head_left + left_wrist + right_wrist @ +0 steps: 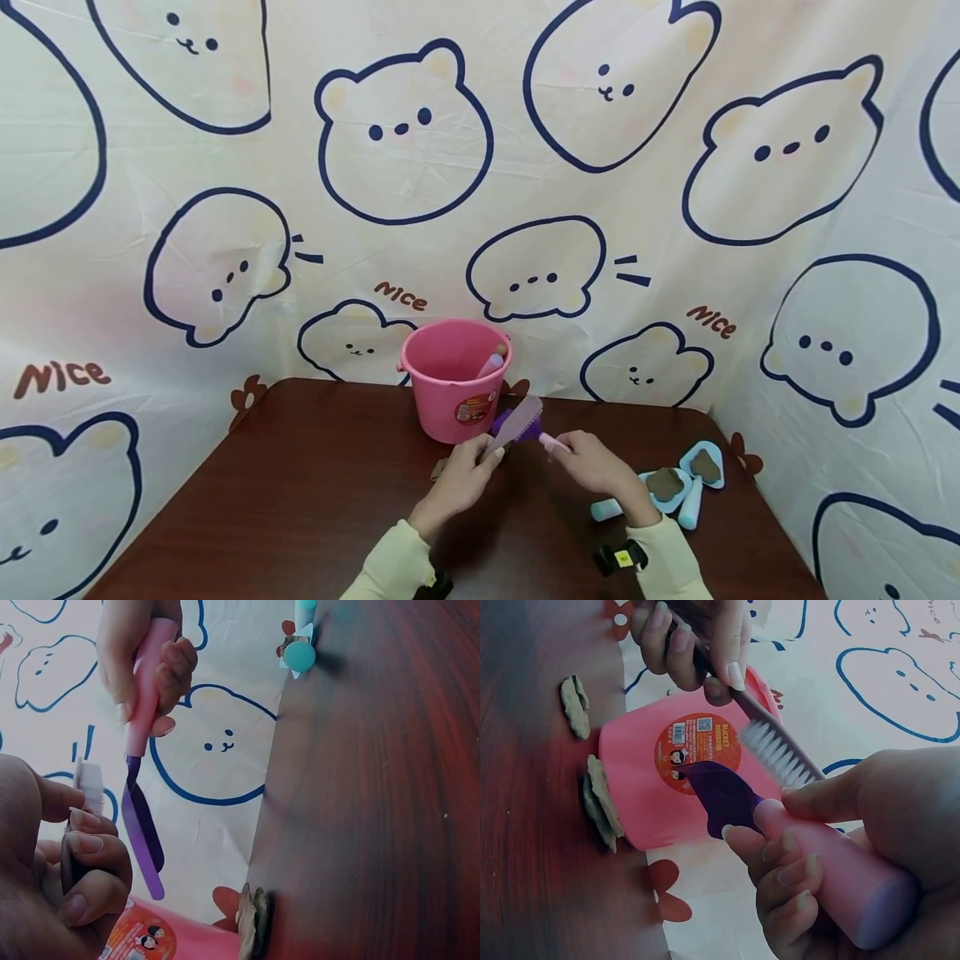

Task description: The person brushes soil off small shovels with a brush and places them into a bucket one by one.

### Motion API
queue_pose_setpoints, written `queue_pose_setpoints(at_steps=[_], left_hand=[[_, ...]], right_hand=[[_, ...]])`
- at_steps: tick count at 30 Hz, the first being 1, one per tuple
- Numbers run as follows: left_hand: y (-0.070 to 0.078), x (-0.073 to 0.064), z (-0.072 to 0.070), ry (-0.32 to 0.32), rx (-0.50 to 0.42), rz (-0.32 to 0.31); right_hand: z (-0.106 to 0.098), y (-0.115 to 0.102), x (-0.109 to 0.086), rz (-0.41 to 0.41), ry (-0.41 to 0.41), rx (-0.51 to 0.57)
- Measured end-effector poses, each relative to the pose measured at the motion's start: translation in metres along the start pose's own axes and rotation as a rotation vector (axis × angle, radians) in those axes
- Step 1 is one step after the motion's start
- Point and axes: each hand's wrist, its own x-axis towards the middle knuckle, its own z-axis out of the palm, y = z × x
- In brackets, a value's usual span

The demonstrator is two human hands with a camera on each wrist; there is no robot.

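My left hand (459, 477) grips the handle of a small brush (780, 754) with white bristles and a grey-mauve back. In my right hand (596, 462) is a toy shovel, held by its pink handle (832, 870), with a purple blade (724, 795). Brush and blade are close together in front of a pink bucket (450, 408), which has a red label (697, 752). In the head view the brush overlaps the blade. The bristles face the shovel in the right wrist view.
Light-blue long-handled tools (690, 504) bearing brown flower-shaped pieces (665, 483) lie at the table's right. Flat greyish-brown pieces (600, 802) rest beside the bucket. A lilac handle (491, 365) pokes up inside the bucket. A patterned cloth (405, 250) hangs behind the dark wooden table (300, 500).
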Motion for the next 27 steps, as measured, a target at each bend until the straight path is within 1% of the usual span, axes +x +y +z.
queue_pose_setpoints(at_steps=[5, 15, 20, 25, 27], left_hand=[[-0.001, -0.001, 0.002, 0.002, -0.022, 0.016], [-0.006, 0.001, 0.003, -0.005, 0.002, 0.014], [-0.009, 0.001, 0.001, -0.013, 0.012, -0.011], [-0.012, 0.001, -0.001, 0.008, 0.068, -0.059], [-0.013, 0.001, -0.003, 0.015, 0.071, -0.066]], right_hand=[[0.001, -0.003, 0.000, -0.018, -0.006, -0.001], [-0.001, -0.004, -0.001, -0.048, -0.036, 0.011], [-0.002, -0.003, -0.002, -0.056, -0.037, 0.005], [-0.003, -0.001, -0.003, -0.045, -0.031, 0.014], [-0.004, -0.001, -0.003, -0.039, -0.028, 0.013]])
